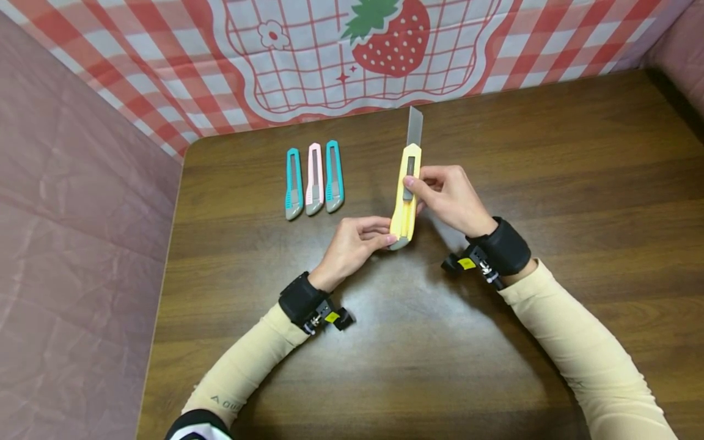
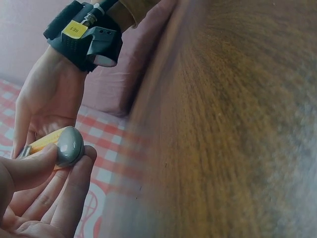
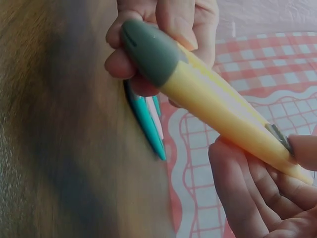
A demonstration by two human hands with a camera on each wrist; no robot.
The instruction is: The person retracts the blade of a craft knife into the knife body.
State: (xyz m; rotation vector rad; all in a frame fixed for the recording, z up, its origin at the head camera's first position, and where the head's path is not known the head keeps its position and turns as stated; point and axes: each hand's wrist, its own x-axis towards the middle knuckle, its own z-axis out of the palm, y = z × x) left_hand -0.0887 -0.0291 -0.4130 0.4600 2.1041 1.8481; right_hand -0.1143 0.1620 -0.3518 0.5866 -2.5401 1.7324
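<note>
Between both hands is a yellow utility knife [image 1: 405,208] with a grey end cap, its wide blade [image 1: 415,126] extended toward the back of the table. My left hand [image 1: 352,245] pinches the capped end between thumb and fingers; the left wrist view shows the grey cap [image 2: 70,147] close up. With its thumb on the grey slider [image 1: 409,188], my right hand [image 1: 453,197] grips the middle of the body. In the right wrist view the knife slants above the table, clear of its surface.
Left of the hands, two teal utility knives [image 1: 294,183] and a pink one [image 1: 315,178] lie side by side, blades retracted. They rest on a brown wooden table [image 1: 385,354]. A red-and-white checked cloth with a strawberry [image 1: 393,40] hangs along the back edge.
</note>
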